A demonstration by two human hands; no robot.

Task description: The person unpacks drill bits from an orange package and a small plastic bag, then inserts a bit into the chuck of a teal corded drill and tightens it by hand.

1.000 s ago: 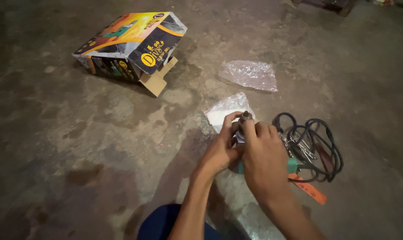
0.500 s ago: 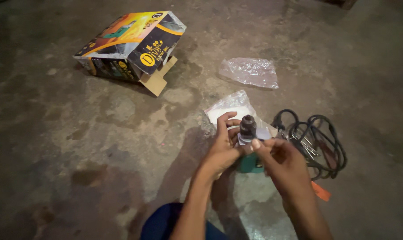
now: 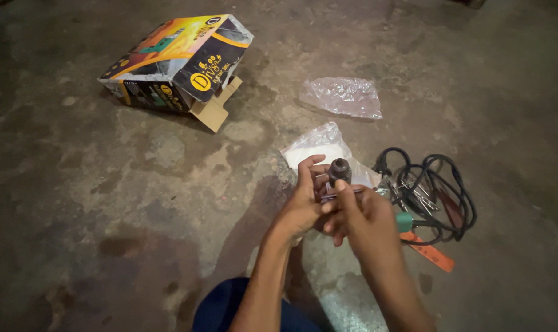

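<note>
Head view shows our two hands together low in the middle, above a rough concrete floor [image 3: 106,203]. Our left hand [image 3: 302,206] is curled around a dark cylindrical chuck [image 3: 339,170] of a drill, which stands upright above the fingers; the thumb and fingers pinch its lower part. Our right hand [image 3: 366,221] is closed beside it, the fingertips touching the left hand just below the chuck. We think it pinches a thin metal piece, perhaps a key, but this is too small to tell.

One second ago the right hand covered the chuck fully; half a second ago it had moved away to the right, and the chuck became visible. Now the right hand is again at the base of the chuck, which has not moved from its place between the hands. It seems the work on the chuck goes on by repeated grips.

Just right of the hands lies a coiled black cable [image 3: 442,187] with some metal bits. Behind are a clear plastic bag [image 3: 342,97] and an open cardboard box [image 3: 174,64], well apart.
</note>
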